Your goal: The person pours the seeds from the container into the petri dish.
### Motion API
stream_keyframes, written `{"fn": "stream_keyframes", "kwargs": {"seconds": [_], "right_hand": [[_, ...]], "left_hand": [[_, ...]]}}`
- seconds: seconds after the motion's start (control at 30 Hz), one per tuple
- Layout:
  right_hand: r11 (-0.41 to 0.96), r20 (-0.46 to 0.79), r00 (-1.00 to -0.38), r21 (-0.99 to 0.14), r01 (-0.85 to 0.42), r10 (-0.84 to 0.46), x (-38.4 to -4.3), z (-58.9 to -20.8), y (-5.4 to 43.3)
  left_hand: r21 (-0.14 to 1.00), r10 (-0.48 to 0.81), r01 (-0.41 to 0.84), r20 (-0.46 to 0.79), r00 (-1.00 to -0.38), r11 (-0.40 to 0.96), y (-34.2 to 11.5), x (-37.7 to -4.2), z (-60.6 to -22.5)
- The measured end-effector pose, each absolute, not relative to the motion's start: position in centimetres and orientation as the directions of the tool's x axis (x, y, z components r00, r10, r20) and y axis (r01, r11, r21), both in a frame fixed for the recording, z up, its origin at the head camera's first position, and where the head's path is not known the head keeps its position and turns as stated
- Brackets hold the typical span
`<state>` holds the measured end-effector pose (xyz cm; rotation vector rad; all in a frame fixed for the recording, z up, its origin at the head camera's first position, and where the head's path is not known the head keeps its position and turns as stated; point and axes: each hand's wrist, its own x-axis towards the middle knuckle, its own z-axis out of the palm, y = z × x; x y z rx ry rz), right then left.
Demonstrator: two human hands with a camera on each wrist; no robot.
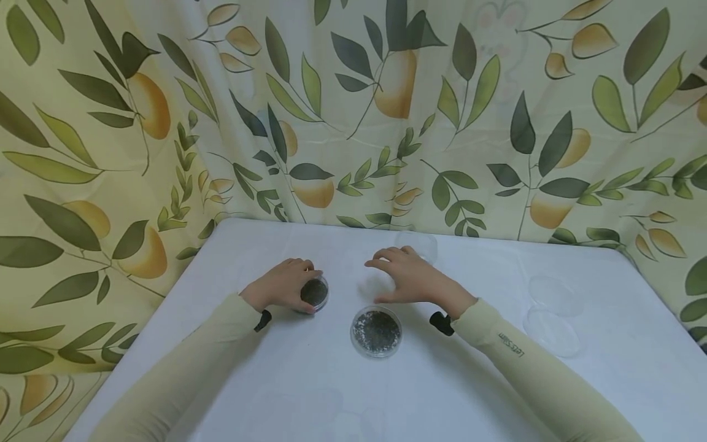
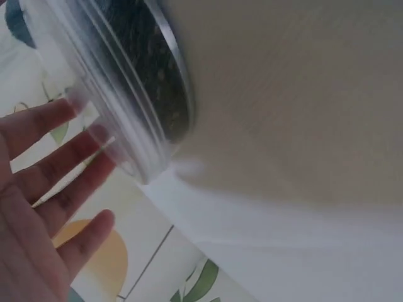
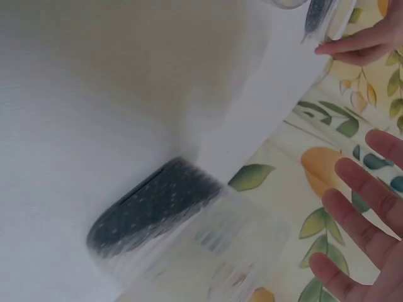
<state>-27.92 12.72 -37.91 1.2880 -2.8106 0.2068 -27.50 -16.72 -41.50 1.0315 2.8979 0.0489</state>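
Pale sleeves (image 1: pixel 536 376), clear round tub (image 1: pixel 381 355), dark, white-flecked inside, left hand (image 1: pixel 284 287) gripping second tub (image 1: pixel 324 301), right hand (image 1: pixel 411 276) spread.

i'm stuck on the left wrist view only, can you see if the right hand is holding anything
Observer: It holds nothing; in the right wrist view the fingers of the right hand are spread.
Operator: ok, any other container with dark stuff in it
Observer: Yes, a second round container with dark contents, just on the person's side of that hand.
Operator: anything further over to the right
Observer: Two clear pieces lie on the white table, to the right of the right sleeve.
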Motion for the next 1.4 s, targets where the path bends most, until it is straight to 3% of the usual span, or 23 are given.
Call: {"fn": "stream_keyframes", "kwargs": {"seconds": [0.6, 0.97, 1.2, 1.4], "right_hand": [[0.702, 0.25, -0.707, -0.126, -0.701, -0.661, -24.3, -37.1, 19.3], [0.784, 0.236, -0.79, -0.142, -0.605, -0.567, -22.0, -36.4, 23.6], [0.837, 0.19, -0.849, -0.161, -0.522, -0.493, -21.0, -36.1, 26.1], [0.879, 0.169, -0.893, -0.176, -0.444, -0.417, -20.3, -35.7, 28.7]], "left_hand": [[0.137, 0.596, 0.586, -0.047, -0.801, 0.798, -16.8, -27.2, -42.2], [0.208, 0.573, 0.552, -0.058, -0.817, 0.808, -17.1, -27.5, -42.3], [0.316, 0.526, 0.487, -0.045, -0.849, 0.814, -16.1, -27.3, -41.9], [0.448, 0.499, 0.476, 0.075, -0.864, 0.757, -13.3, -27.5, -40.8]]}}
